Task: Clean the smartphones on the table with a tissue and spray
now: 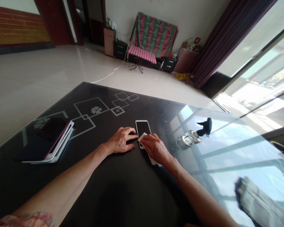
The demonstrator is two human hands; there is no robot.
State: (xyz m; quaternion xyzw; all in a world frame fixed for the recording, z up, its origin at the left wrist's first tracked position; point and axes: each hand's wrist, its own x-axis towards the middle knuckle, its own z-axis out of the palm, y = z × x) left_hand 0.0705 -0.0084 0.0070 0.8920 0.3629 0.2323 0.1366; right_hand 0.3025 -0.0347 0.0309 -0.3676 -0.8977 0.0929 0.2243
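A white-framed smartphone (144, 126) lies face up on the dark glossy table (123, 189), its screen black. My right hand (155, 147) is closed on a white wipe (154, 162), pressing part of it against the lower end of the screen. The rest of the wipe hangs out below the palm. My left hand (122, 140) rests on the table with its fingers apart, the fingertips at the phone's left edge. To the right of the phone, a clear spray bottle (189, 138) with a black trigger head stands on the table.
Stacked at the left are several tablets or notebooks (49, 142) with a dark device on top. A grey cloth-like item (257, 201) lies at the lower right, blurred. Beyond the table, a white cable (111, 74) crosses the floor toward a striped stool (142, 54).
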